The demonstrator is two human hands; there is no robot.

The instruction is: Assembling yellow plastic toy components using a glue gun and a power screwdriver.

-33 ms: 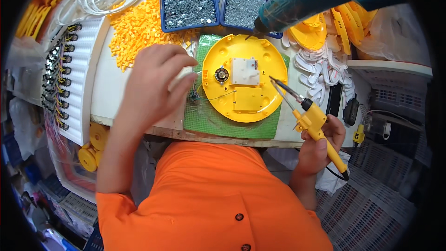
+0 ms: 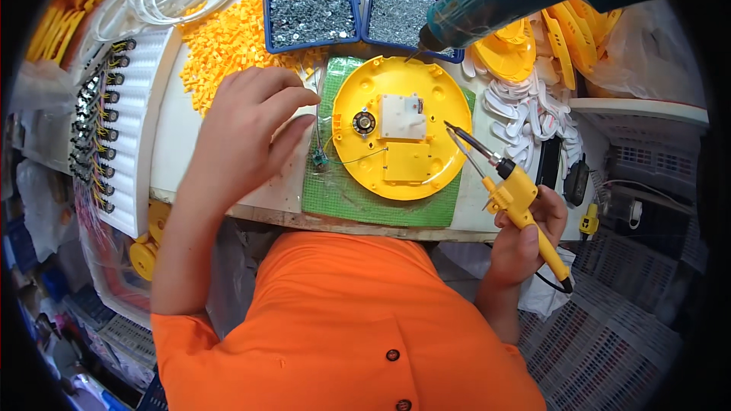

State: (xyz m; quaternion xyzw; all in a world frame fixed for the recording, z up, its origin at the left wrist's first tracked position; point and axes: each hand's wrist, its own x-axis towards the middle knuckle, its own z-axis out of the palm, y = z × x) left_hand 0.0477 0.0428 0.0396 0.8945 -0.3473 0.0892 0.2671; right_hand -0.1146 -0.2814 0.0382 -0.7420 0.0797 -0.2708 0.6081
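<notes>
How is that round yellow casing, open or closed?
Open: nothing covers the yellow casing, so its white box and round black part lie exposed.

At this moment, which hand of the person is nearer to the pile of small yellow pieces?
Left. The left hand is at the near edge of the pile of small yellow pieces; the right hand, holding the soldering iron, is far to its lower right.
</notes>
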